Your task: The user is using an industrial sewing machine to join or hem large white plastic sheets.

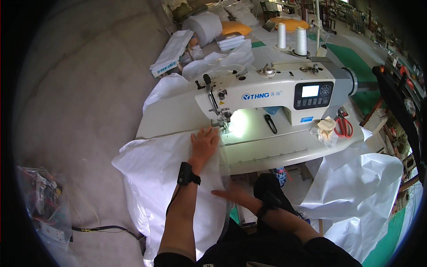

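A white sewing machine (253,94) stands on its table, with its lamp lighting the area around the needle (227,122). A large sheet of shiny white plastic-like material (169,164) lies over the table's left front and hangs down toward my lap. My left hand (204,144) rests flat on this sheet, fingers stretched toward the presser foot, just left of the needle. Lower down, my right hand (233,196) is at the sheet's right edge. One digit shows against the material; the other fingers are blurred or hidden, so its grip is unclear.
Black thread snips (270,124) lie under the machine arm; red-handled scissors (343,127) lie at the right. Two thread cones (300,41) stand behind. More white sheeting (356,196) hangs at the right. A cable (106,228) crosses the floor at lower left.
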{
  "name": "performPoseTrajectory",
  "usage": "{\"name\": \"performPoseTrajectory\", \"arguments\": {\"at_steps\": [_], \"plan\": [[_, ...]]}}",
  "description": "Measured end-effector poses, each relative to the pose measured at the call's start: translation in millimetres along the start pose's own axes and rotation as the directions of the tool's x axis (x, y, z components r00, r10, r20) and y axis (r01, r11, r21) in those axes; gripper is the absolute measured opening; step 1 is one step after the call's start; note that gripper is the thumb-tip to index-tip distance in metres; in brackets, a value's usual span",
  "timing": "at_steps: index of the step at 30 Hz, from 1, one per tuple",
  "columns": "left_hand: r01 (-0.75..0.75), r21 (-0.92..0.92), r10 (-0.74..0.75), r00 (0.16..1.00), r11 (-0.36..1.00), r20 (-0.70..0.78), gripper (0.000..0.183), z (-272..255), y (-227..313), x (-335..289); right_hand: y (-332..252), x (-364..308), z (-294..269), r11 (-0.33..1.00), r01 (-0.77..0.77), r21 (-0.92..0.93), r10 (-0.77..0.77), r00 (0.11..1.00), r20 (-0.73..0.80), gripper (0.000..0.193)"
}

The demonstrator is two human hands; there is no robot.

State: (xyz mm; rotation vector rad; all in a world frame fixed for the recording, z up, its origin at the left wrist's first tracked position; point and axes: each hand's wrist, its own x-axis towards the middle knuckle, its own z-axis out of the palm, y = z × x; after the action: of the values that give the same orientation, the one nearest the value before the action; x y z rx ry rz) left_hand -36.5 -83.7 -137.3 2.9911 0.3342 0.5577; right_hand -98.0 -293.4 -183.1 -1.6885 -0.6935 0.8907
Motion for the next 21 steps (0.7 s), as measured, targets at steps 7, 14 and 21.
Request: {"name": "performPoseTrajectory", "arguments": {"at_steps": [7,14,21], "plan": [[0.092,-0.187,-0.06,0.983,0.978,0.171,0.021,-11.1,-10.8,28.6,-45.2,-46.4,43.4,0.728,-0.178,0.662,0.006,0.967,0.253,0.05],[0.304,-0.178,-0.287,0.951,0.936,0.115,0.025,6.6,-27.1,47.0,46.5,-50.4,6.8,0.882,-0.333,0.334,0.274,0.938,0.21,0.046],[0.218,-0.335,-0.013,0.853,0.917,0.521,0.033,-18.9,-21.9,70.7,-47.0,-18.3,-85.0,0.914,0.142,-0.38,-0.25,0.935,-0.253,0.03]]}}
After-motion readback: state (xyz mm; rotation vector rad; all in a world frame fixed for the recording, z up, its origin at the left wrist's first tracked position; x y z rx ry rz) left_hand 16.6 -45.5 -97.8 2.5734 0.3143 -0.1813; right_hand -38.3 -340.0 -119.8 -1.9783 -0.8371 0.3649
